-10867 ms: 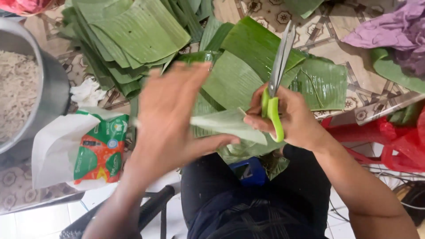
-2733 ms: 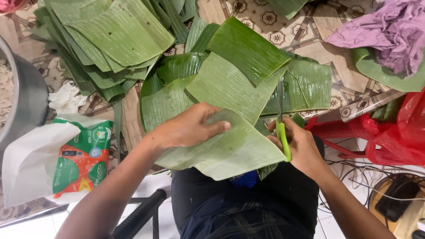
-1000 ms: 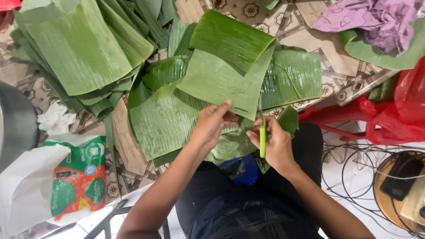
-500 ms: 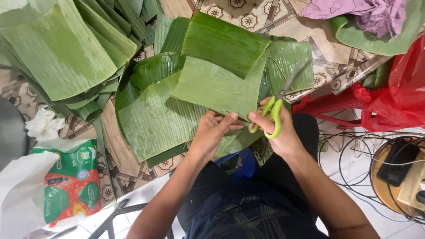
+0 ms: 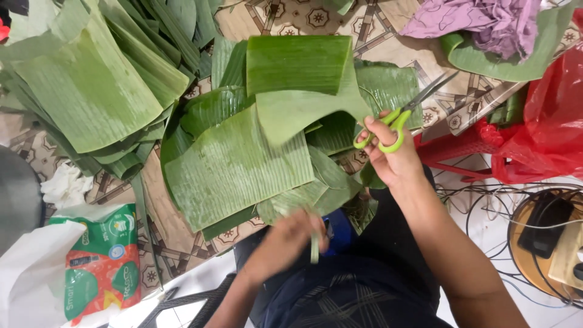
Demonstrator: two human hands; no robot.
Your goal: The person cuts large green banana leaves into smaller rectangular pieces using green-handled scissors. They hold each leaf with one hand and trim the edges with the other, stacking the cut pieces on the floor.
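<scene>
Nearest, at six o'clock, the left hand point(image 5: 290, 238) pinches a thin green leaf strip point(image 5: 314, 248) over the lap, blurred. At three o'clock the right hand point(image 5: 392, 155) grips green-handled scissors point(image 5: 405, 109), blades slightly apart, pointing to two o'clock. Cut banana leaves point(image 5: 237, 164) lie mid-counter point(image 5: 285, 15); a bigger leaf stack point(image 5: 91, 79) sits at ten o'clock.

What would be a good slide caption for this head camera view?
Right hand holds green-handled scissors over cut banana leaves; left hand grips a thin leaf strip.
</scene>
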